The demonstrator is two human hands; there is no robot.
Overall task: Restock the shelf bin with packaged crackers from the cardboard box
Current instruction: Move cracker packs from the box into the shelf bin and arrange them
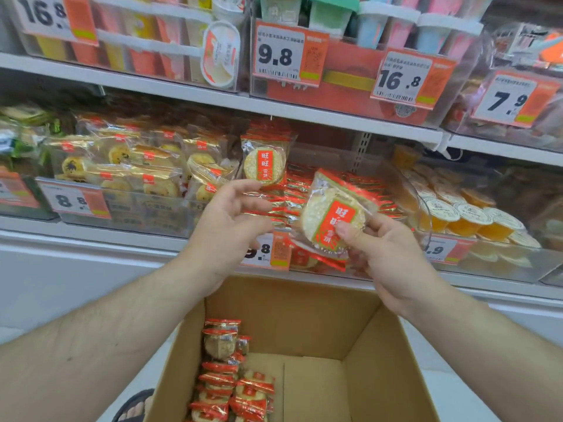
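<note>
Cracker packets (231, 388) lie stacked against the left wall of the cardboard box (380, 376), whose floor to their right is bare. Above the box's far rim, the right hand (387, 257) pinches one tilted cracker packet (333, 219) at its lower edge, just in front of the shelf bin (304, 190). The left hand (228, 226) holds an upright packet (264, 161) by fingertips at the bin's left side. Hands stand apart. Bin's right rear corner shows open room.
</note>
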